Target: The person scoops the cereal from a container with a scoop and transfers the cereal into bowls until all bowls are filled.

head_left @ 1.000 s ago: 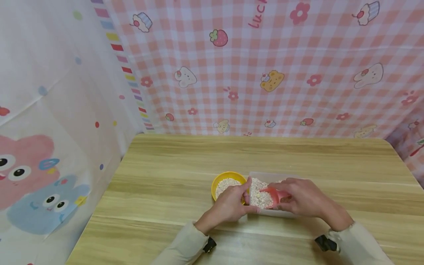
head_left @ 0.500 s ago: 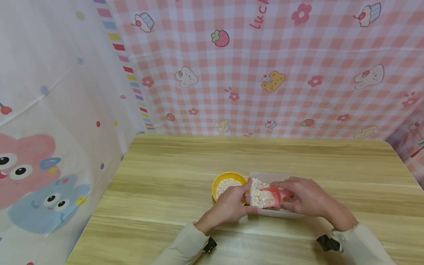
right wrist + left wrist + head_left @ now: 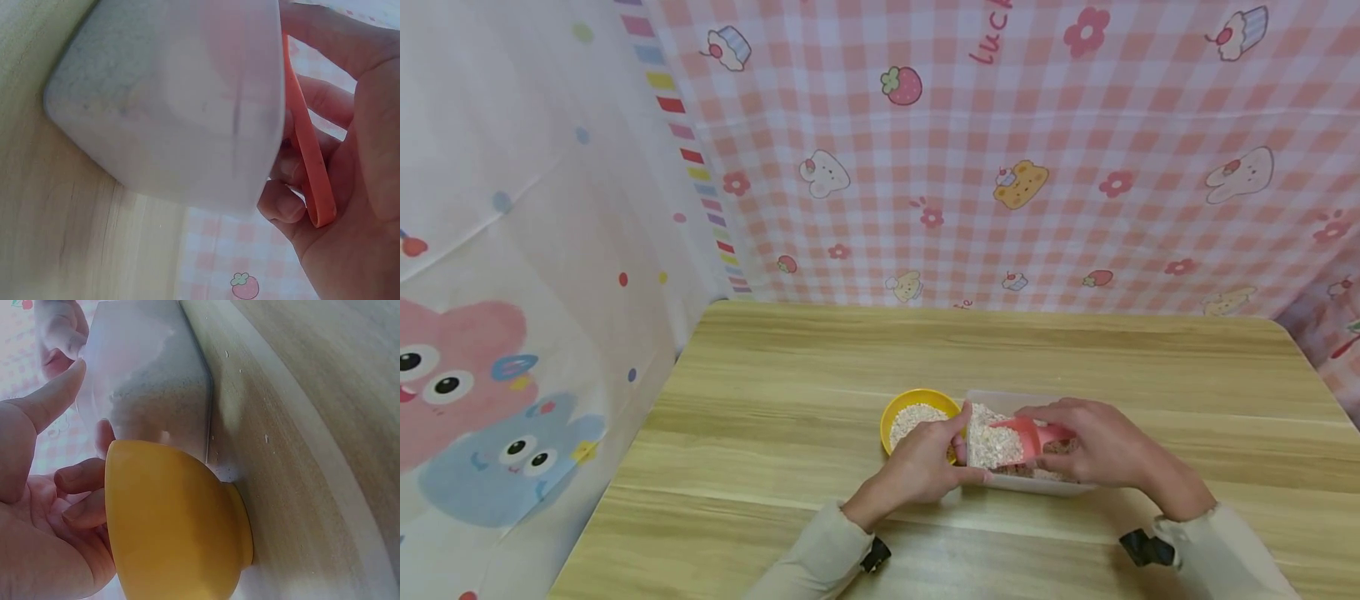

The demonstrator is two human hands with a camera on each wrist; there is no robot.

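My right hand (image 3: 1105, 446) grips the handle of a coral-pink scoop (image 3: 1028, 435), which holds a heap of pale oat-like flakes (image 3: 1000, 446). The scoop is at the top of a translucent plastic box (image 3: 1037, 486), over its left part; more flakes lie inside. My left hand (image 3: 917, 462) holds the box's left end, thumb at the near corner and a finger at the far one. Beside it stands a yellow bowl (image 3: 887, 411) with flakes in it. In the left wrist view, curled fingers (image 3: 84, 509) lie between the bowl (image 3: 175, 519) and box. The right wrist view shows the looped scoop handle (image 3: 309, 150).
The wooden table (image 3: 775, 358) carries the bowl and box near its middle. A few stray flakes (image 3: 266, 439) lie on the tabletop. A pink checked cloth (image 3: 865, 225) hangs behind, and a white printed cloth (image 3: 572, 250) hangs at the left.
My right hand has drawn the scoop slightly to the right, and more of its flake-filled bowl shows. My left hand, the box and the yellow bowl have stayed put.
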